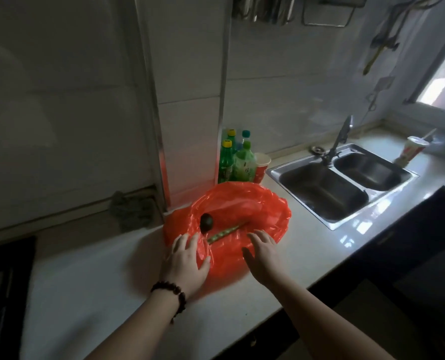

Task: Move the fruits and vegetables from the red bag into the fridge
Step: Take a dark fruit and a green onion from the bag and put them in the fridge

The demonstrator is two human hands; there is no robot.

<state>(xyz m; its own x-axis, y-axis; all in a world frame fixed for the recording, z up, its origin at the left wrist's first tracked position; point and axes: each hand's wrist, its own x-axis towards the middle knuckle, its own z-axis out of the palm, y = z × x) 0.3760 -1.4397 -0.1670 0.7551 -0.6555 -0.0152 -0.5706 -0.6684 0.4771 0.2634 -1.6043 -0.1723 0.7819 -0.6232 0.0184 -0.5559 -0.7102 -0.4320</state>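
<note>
Our left hand [183,261] lies on the near left edge of the red bag [231,214], fingers straight and spread, pressing the plastic down and holding nothing. Our right hand [261,254] hovers over the near right part of the bag, fingers loosely extended, also holding nothing; we cannot tell whether it touches the plastic. A dark beaded bracelet [172,291] circles our left wrist.

Between the two hands and just beyond the fingertips, a green bean pod [222,233] lies slanted inside the opened bag, its near end close to our left fingers. Just past it, a dark round fruit [206,221] sits in the bag, near the left fingertips and farther from the right hand. The bag rests spread open on the pale counter [99,294].

Behind the bag, against the tiled wall, stand green bottles [233,162] with yellow, teal and green caps. One carries a pale label with dark characters, too blurred for us to read. A red paper cup [261,166] stands touching them on the right.

Further right is a steel double sink [346,185] with a faucet [339,137], and beyond it a red and white printed cup with a straw [411,150], its print unreadable. A grey cloth [133,210] sits by the wall to the left.
</note>
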